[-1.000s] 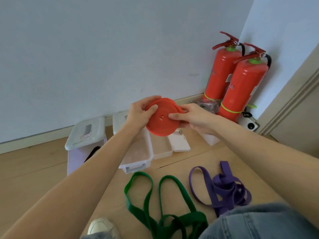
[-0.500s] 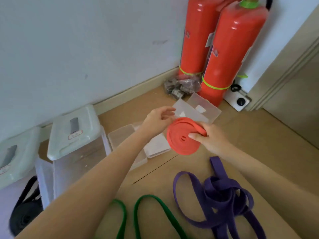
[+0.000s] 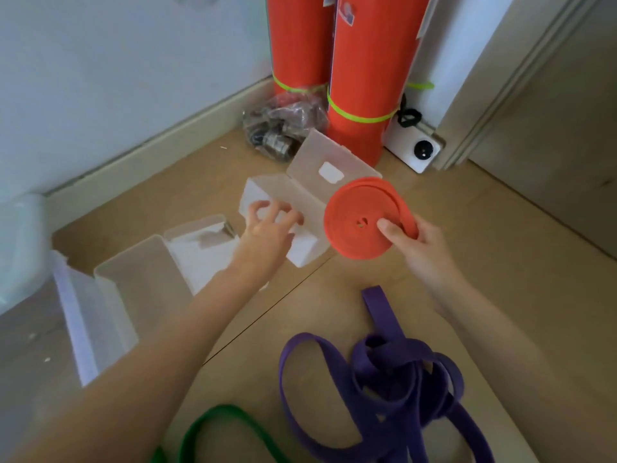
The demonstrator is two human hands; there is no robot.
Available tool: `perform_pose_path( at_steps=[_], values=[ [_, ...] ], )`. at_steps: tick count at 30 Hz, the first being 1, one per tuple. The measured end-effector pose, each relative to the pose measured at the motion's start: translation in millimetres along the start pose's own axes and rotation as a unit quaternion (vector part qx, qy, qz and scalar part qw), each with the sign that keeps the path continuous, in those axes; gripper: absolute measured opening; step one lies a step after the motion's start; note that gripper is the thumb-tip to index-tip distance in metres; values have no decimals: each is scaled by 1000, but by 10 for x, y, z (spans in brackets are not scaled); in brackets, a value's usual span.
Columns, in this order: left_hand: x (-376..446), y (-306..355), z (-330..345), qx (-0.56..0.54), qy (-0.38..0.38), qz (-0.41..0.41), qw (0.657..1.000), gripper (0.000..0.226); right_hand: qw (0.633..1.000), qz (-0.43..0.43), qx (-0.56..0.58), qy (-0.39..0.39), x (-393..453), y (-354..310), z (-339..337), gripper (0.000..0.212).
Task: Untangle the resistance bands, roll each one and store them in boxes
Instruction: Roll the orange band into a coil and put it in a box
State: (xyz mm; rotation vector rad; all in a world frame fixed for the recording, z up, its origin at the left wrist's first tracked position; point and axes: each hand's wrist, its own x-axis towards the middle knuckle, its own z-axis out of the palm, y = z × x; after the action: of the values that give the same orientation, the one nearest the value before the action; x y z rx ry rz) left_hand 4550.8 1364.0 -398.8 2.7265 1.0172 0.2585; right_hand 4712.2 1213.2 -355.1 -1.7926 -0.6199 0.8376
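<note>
The right hand is pinching the rolled red band, thumb on its face and fingers behind, holding it in the air just right of the open box. The left hand is reaching over that box's near rim with fingers loosely curled and spread; whether they are touching it is unclear. The box's lid is standing up behind it, close to two extinguishers and a plastic bag against the wall. Bare floor is lying open to the right of the red band. Two more open boxes, one beside the next, are sitting to the left. One tangled purple band is lying near the person, and one green band is showing at the bottom edge.
</note>
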Motion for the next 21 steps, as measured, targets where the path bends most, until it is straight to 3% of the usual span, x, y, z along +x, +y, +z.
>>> perform_pose_path(
  at_steps=[2, 4, 6, 9, 13, 16, 21],
  values=[
    [-259, -91, 5, -14, -30, -12, 999, 19, 999, -34, -4, 20, 83, -73, 153, 14],
    [-412, -149, 47, -30, -93, -45, 994, 22, 991, -90, -96, 27, 195, -131, 238, 26],
    [-435, -165, 85, -52, -92, -60, 993, 25, 976, -129, -174, 11, 278, -187, 278, 39],
    [-426, -145, 78, -89, -65, -69, 991, 27, 977, -154, -131, -66, 235, -221, 288, 45],
    [-467, -233, 22, -227, -41, -103, 967, 21, 896, -270, -297, -192, -63, -33, 299, 44],
    [-477, -301, -14, -274, -42, -91, 956, 17, 887, -280, -328, -164, -213, 128, 342, 45],
    [-475, -331, 1, -229, -75, -72, 968, 15, 866, -311, -367, -134, -256, 131, 476, 45]
  ],
)
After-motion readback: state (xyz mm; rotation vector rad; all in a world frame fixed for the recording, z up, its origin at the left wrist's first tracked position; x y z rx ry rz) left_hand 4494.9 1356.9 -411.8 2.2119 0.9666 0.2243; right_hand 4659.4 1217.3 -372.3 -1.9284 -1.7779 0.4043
